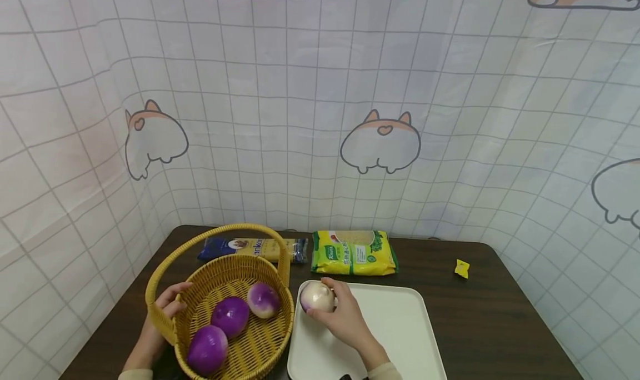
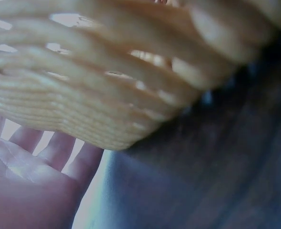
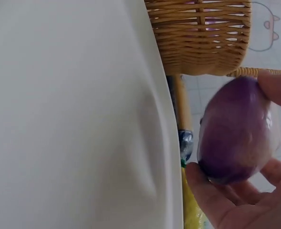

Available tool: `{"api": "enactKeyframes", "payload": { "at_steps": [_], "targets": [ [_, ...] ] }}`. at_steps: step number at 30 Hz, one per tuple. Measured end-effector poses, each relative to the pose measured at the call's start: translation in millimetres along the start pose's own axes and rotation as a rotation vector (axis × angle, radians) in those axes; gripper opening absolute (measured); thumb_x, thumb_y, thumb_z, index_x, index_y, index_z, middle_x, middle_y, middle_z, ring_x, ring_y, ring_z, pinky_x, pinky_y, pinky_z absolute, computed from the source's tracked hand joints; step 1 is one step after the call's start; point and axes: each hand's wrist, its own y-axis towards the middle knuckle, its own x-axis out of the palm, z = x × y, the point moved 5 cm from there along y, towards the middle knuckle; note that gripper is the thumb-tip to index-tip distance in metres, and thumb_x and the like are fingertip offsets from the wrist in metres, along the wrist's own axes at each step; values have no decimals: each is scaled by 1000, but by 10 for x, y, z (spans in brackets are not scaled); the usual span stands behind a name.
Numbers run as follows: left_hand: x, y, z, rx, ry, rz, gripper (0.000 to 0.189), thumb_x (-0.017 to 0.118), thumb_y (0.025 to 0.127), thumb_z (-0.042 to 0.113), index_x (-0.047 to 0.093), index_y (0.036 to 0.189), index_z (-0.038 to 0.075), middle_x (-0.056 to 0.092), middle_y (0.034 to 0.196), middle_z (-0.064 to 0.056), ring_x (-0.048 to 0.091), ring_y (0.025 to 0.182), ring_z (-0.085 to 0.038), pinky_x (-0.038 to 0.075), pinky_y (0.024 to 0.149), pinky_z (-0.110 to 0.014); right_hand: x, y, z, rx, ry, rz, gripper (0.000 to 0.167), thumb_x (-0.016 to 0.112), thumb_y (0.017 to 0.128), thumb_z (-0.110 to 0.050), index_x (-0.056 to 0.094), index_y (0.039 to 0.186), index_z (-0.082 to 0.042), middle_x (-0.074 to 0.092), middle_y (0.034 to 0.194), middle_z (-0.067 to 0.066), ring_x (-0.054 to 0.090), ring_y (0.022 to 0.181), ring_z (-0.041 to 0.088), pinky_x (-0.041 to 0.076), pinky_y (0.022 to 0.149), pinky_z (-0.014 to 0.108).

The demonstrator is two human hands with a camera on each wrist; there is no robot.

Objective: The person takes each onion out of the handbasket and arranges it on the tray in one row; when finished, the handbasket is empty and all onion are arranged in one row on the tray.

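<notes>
A yellow wicker basket (image 1: pixel 240 358) with a tall hoop handle stands at the left, holding a purple turnip (image 1: pixel 207 349), another purple turnip (image 1: pixel 230 316) and a purple-and-white turnip (image 1: pixel 263 300). My left hand (image 1: pixel 162 313) grips its left side, fingers bent over the rim; in the left wrist view the palm lies beside the weave. My right hand (image 1: pixel 345 316) holds a white-and-purple turnip (image 1: pixel 317 296) over the far left corner of a white tray (image 1: pixel 390 335). The right wrist view shows thumb and fingers around the turnip (image 3: pixel 235 133).
Behind the basket lies a blue-and-tan noodle packet (image 1: pixel 267 249). A yellow-green Knorr bag (image 1: pixel 355 253) lies behind the tray. Toward the right sits a small yellow wrapped piece (image 1: pixel 462 268) on the dark table (image 1: pixel 480 324). A white grid-patterned cloth (image 1: pixel 280 108) hangs around it.
</notes>
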Motion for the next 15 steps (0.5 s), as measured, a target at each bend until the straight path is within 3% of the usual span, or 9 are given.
{"api": "enactKeyframes", "payload": {
  "at_steps": [11, 15],
  "targets": [
    [-3, 35, 17, -24, -37, -15, 36, 44, 91, -6, 48, 127, -11, 61, 110, 13, 62, 93, -11, 54, 72, -31, 49, 65, -12, -64, -44, -89, 74, 82, 75, -29, 50, 136, -2, 52, 135, 18, 54, 116, 34, 51, 87, 48],
    [-12, 50, -15, -27, -28, -10, 37, 44, 91, -6, 48, 127, -11, 61, 111, 15, 62, 94, -9, 54, 73, -30, 68, 118, -13, -42, -50, -125, 74, 81, 76, -30, 49, 138, -3, 52, 135, 18, 56, 114, 34, 51, 85, 46]
  ]
}}
